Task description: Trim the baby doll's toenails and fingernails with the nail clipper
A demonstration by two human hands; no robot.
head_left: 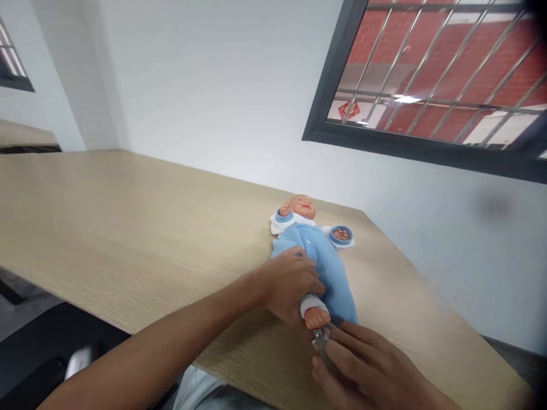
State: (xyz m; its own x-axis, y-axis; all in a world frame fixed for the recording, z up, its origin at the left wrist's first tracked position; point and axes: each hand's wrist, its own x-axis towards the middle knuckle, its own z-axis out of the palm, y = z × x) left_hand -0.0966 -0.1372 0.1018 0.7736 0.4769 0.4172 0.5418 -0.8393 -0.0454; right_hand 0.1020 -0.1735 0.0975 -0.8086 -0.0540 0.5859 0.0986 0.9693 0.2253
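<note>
In the head view, the left hand (290, 285) is gripping, fingers closed, the leg of a baby doll in a pale blue cloth romper (311, 250), lying on a light wood-grain table (128, 228); beside its bare plastic foot (317, 318), the right hand (359, 364) is pinching what looks like a small steel nail clipper (320, 340)

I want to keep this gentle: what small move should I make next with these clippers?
Probably line the nail clippers up on one toe of the doll's foot with your right hand: they sit at the toes, and your left hand steadies the leg.
</note>
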